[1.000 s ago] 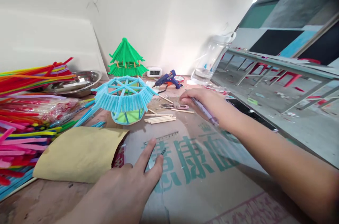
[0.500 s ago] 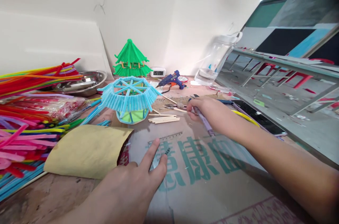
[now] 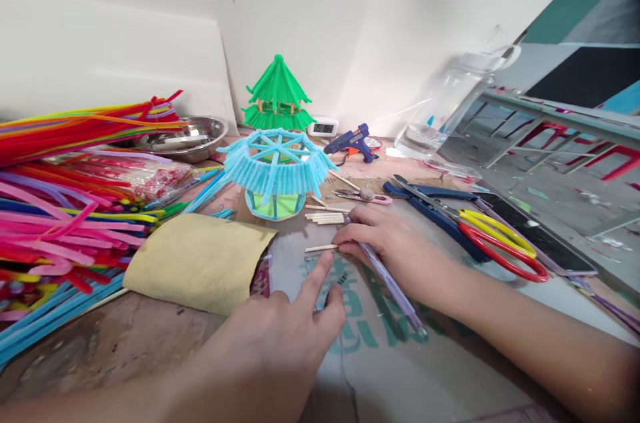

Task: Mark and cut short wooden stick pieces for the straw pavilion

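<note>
My right hand (image 3: pixel 387 246) grips a purple pen (image 3: pixel 393 290) and pinches one thin wooden stick (image 3: pixel 320 248) against the printed cardboard (image 3: pixel 400 356). My left hand (image 3: pixel 290 330) rests on the cardboard with its index finger and thumb stretched over a clear ruler (image 3: pixel 330 276) that they mostly hide. Beyond lie a small pile of wooden sticks (image 3: pixel 326 216) and a blue pipe-cleaner pavilion roof (image 3: pixel 277 166) on a green base.
Piles of coloured pipe cleaners (image 3: pixel 65 210) fill the left. A tan paper sheet (image 3: pixel 200 263), a steel bowl (image 3: pixel 190 138), a green pavilion model (image 3: pixel 277 96), a glue gun (image 3: pixel 353 142), a small clock (image 3: pixel 323 128), scissors (image 3: pixel 495 236), pliers (image 3: pixel 430 200), a phone (image 3: pixel 545 236) and a clear jar (image 3: pixel 450 106) surround the work spot.
My right hand drew back from the far sticks toward me, carrying one stick down beside the ruler. The camera shifted right and closer. My left hand kept its place.
</note>
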`<action>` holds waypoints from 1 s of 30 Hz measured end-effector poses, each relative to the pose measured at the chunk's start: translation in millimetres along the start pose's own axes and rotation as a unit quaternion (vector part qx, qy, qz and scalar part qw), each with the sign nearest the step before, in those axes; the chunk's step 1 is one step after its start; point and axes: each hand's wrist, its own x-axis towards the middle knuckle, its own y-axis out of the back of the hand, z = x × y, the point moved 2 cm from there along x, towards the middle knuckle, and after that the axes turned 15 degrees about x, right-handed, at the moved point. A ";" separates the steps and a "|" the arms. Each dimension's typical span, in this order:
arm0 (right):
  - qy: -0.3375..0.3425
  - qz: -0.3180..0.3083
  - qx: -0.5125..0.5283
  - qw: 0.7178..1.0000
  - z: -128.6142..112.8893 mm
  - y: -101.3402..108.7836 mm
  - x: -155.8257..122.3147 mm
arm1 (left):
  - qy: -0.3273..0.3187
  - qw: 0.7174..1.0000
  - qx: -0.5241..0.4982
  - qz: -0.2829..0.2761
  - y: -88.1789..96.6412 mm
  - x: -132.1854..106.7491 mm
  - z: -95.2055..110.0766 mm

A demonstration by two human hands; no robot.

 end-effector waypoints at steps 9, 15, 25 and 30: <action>0.004 0.003 0.073 0.997 -0.1 -1.8 -3.5 | 0.014 1.000 -0.013 0.010 4.3 -4.1 -1.7; 0.008 -0.004 0.066 0.998 -0.8 -2.2 -2.4 | 0.015 0.999 -0.013 0.025 1.4 -6.9 0.2; 0.030 0.015 0.044 0.998 1.8 -8.7 -2.3 | 0.028 0.995 0.012 0.093 -4.3 -6.4 0.6; 0.027 0.019 0.006 0.999 -1.3 -9.6 -4.2 | 0.039 0.993 0.026 0.111 -6.1 -7.4 5.0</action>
